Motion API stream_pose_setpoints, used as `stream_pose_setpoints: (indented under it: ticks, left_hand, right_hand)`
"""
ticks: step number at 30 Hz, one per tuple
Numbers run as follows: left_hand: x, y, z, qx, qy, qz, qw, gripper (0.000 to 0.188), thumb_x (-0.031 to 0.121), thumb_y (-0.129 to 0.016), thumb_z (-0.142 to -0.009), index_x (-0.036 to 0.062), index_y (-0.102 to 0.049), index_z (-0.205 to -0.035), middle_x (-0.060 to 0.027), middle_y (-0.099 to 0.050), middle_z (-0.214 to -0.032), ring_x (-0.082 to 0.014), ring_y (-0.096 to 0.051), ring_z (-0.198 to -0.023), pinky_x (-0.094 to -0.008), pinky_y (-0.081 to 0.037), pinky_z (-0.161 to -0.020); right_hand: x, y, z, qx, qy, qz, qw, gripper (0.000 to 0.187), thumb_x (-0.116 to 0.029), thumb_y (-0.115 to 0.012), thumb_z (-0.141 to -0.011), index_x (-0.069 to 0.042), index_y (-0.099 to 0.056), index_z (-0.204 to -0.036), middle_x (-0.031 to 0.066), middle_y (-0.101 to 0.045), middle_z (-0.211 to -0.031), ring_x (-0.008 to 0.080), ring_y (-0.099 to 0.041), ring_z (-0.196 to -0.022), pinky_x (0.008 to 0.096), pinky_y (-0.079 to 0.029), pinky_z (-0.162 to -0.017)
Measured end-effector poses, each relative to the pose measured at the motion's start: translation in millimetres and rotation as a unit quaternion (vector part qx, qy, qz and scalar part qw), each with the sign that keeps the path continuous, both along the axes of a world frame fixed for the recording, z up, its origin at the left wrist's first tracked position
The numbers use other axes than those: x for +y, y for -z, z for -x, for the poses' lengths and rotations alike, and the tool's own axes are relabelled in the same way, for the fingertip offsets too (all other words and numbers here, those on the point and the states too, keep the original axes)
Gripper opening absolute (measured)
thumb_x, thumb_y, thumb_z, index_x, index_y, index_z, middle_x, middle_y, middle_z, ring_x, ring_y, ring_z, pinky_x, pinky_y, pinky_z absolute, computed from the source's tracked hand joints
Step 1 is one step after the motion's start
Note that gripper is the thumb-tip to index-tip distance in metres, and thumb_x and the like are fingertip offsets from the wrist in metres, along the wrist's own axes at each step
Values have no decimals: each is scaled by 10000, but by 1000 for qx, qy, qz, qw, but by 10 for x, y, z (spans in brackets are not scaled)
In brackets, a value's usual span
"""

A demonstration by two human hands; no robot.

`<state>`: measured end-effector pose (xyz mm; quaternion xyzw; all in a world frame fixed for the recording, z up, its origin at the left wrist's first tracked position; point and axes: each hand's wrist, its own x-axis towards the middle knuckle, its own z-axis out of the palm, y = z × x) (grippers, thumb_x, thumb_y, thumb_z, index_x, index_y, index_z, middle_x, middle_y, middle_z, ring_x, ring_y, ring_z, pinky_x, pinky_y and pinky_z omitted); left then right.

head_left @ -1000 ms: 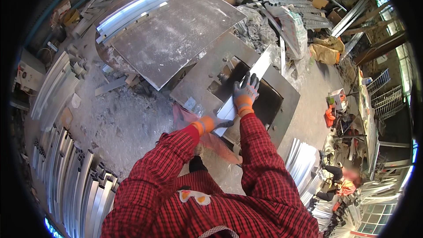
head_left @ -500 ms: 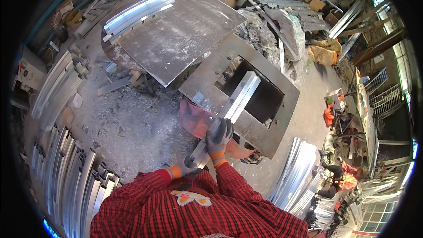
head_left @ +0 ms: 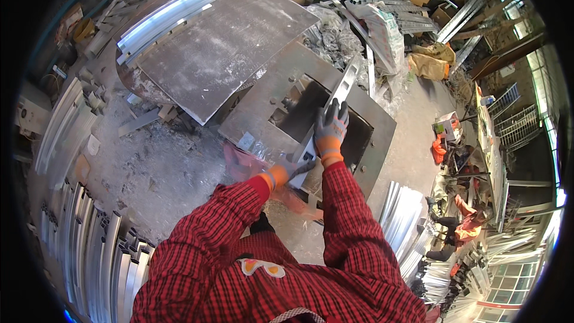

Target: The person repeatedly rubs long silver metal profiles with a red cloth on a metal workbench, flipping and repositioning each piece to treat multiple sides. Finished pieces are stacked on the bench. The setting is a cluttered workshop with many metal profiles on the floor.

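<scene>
A long silvery metal profile [head_left: 343, 88] lies slantwise across a steel machine table [head_left: 379, 134], over its dark rectangular opening. My left hand [head_left: 291, 167], in a grey glove with an orange cuff, is closed around the profile's near end. Farther along, my right hand [head_left: 330, 128], gloved the same way, grips the profile from above, fingers pointing away from me. The profile's far end sticks out past the table's far edge. Part of its middle is hidden under my right hand.
Silvery strips [head_left: 170, 21] lie on a large metal plate [head_left: 233, 42] at far left. Upright profiles [head_left: 98, 251] stand at near left, and a bundle [head_left: 400, 212] lies at right. Scrap and sacks [head_left: 429, 66] fill the back; a seated person [head_left: 466, 227] is at far right.
Both hands have moved away from my body and to the right, carrying the profile farther across the machine table. My right hand now sits over the opening.
</scene>
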<state>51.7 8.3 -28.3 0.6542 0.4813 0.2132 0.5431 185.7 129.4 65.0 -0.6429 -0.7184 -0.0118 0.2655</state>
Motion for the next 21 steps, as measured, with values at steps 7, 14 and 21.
stream_pose_setpoints:
  ticks: [7,14,21]
  left_hand:
    - [-547,371,79,24,-27,-125,991,392,419,-617,-966,421,-575,-1356,-208,-512,-1371,-332,-565,-1177,-388,-484,-949]
    - [-2005,100,419,-183,-179,203,945,576,377,-882,-763,46,-633,-1163,-11,-666,-1004,-94,-586,-901,-284,-498,-804]
    - [-2757,135,667,-156,-193,168,954,732,568,-833,-739,40,-637,-1207,-54,-675,-1005,-172,-622,-943,-351,-510,-825]
  right_hand:
    - [-447,49,224,66,-33,35,997,681,-341,-666,-905,-81,-420,-1485,225,-386,-1527,416,-356,-1412,472,-335,-1152]
    - [-1986,378,476,111,-61,40,991,687,-251,-637,-874,-16,-388,-1469,280,-360,-1500,469,-335,-1402,521,-300,-1168]
    - [-2709,417,588,161,-96,43,981,780,-282,-689,-865,16,-330,-1490,294,-355,-1496,471,-328,-1406,510,-290,-1172]
